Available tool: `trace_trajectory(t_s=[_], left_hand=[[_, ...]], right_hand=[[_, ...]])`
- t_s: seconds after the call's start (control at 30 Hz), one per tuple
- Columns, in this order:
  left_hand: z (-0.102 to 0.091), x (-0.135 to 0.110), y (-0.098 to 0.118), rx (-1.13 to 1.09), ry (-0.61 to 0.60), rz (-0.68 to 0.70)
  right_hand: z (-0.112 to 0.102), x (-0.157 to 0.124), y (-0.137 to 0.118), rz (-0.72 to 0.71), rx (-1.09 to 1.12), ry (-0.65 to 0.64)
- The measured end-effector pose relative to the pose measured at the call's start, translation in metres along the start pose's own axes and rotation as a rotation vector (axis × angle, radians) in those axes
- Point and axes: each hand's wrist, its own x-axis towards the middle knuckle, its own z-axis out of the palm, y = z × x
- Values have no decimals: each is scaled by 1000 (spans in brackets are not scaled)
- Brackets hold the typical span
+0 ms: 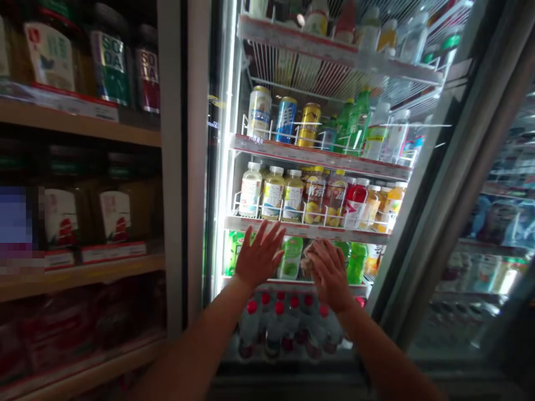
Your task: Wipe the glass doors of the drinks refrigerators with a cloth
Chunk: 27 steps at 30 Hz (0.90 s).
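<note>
My left hand (259,257) is stretched out with its fingers spread, in front of the lower shelf of a lit drinks fridge. It holds nothing. Beside its thumb stands a pale green bottle (291,257). My right hand (330,273) presses on a crumpled, brownish-pink cloth (311,259), partly hidden by the fingers. Green bottles (356,262) show just right of that hand. Whether the hands touch glass or reach past it, I cannot tell.
Above are a shelf edge (309,230) with several bottles and a higher row with a blue can (286,120). Red-capped bottles (279,328) stand at the bottom. A metal door frame (443,223) slants at right; wooden shelves (83,123) with drinks fill the left.
</note>
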Motion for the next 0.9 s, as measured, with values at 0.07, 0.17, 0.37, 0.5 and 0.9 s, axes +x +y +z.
trace_trajectory(t_s=[0.07, 0.17, 0.37, 0.5, 0.9], left_hand=[[0, 0, 0, -6, 0, 2], [-1, 1, 1, -14, 1, -1], [-1, 1, 1, -22, 15, -1], [0, 0, 1, -27, 14, -7], [1, 1, 0, -32, 12, -3]], right_hand=[[-1, 12, 14, 34, -11, 123], [1, 16, 22, 128, 15, 271], [7, -22, 1, -143, -12, -87], [-4, 7, 29, -73, -42, 33], [-8, -17, 40, -22, -71, 30]])
